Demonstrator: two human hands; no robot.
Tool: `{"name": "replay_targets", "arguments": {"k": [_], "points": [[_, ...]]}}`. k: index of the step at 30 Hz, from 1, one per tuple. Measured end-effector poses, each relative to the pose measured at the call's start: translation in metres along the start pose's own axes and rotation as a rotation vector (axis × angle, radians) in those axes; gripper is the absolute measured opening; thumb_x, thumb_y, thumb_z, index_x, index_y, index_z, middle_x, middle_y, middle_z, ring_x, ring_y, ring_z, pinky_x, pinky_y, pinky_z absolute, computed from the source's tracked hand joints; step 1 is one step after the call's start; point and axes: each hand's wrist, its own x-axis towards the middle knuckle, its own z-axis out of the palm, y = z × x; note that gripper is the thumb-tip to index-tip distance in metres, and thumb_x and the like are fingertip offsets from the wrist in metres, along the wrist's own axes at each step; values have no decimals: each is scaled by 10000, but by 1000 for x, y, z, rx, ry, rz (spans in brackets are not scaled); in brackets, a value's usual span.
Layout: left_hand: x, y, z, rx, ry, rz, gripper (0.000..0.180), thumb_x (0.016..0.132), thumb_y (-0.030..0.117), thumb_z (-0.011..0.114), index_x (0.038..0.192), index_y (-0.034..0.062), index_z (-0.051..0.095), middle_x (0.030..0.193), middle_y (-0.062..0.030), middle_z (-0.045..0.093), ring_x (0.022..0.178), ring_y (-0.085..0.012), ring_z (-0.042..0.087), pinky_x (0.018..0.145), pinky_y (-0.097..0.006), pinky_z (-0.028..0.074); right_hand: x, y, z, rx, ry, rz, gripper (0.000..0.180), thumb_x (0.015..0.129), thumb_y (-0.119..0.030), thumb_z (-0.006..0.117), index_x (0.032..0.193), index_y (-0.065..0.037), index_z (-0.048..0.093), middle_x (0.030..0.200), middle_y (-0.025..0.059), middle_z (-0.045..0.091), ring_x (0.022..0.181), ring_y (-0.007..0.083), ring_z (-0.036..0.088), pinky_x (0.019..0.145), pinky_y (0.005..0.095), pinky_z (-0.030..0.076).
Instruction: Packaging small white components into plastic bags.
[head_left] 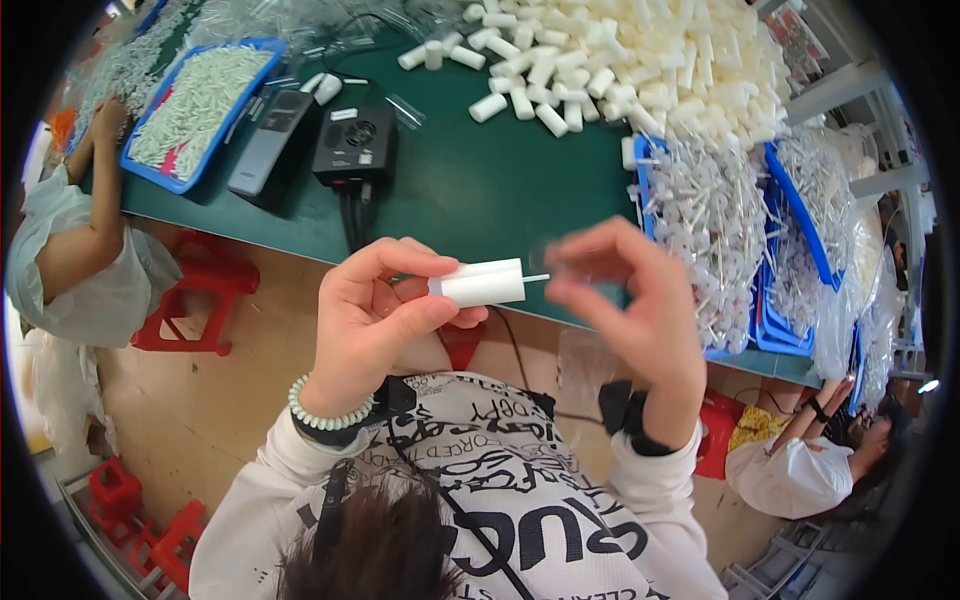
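Observation:
My left hand (385,300) grips a white cylinder (485,283) between thumb and fingers, in front of my body near the table edge. The cylinder lies almost level, its surface smooth and matte. A thin white stick (537,278) juts out of its right end, and a translucent piece shows at its left end. My right hand (630,295) is just right of the stick's tip. Its fingertips are smeared by motion, so I cannot tell whether they touch the stick or hold anything.
Loose white cylinders (545,75) are heaped at the far right of the green table (450,180). Blue trays of clear stemmed parts (705,230) stand right. A black box (355,145), a grey device (270,150) and a blue tray of small pale pieces (200,110) are left. Other people sit at both sides.

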Motion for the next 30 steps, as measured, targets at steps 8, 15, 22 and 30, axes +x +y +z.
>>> {"name": "replay_targets", "arguments": {"k": [8, 15, 22, 30], "points": [[8, -13, 24, 81, -90, -67, 161, 792, -111, 584, 942, -63, 549, 982, -160, 570, 858, -233, 645, 768, -314, 554, -53, 27, 10, 486, 118, 70, 353, 763, 4, 687, 1108, -8, 615, 882, 41, 563, 831, 112, 557, 777, 245, 472], [5, -11, 30, 213, -123, -83, 131, 792, -102, 594, 908, -58, 554, 1042, -210, 592, 857, -174, 629, 707, -259, 543, -64, 36, 7, 482, 177, 12, 366, 751, 21, 681, 1109, -17, 621, 893, 47, 539, 832, 116, 533, 727, 243, 469], [4, -14, 30, 309, -131, -97, 121, 797, -86, 601, 907, -58, 559, 1034, -221, 607, 862, -171, 629, 697, -257, 550, -66, 39, 1, 198, 176, -52, 379, 716, -7, 713, 1088, -24, 643, 895, 61, 551, 800, 125, 544, 695, 240, 463], [0, -24, 31, 232, -109, -105, 126, 797, -97, 592, 914, -63, 561, 1038, -224, 607, 911, -200, 629, 732, -274, 556, -68, 38, 12, 372, 170, 2, 361, 725, 20, 699, 1081, -1, 642, 891, 62, 567, 806, 128, 561, 714, 245, 466]]}}
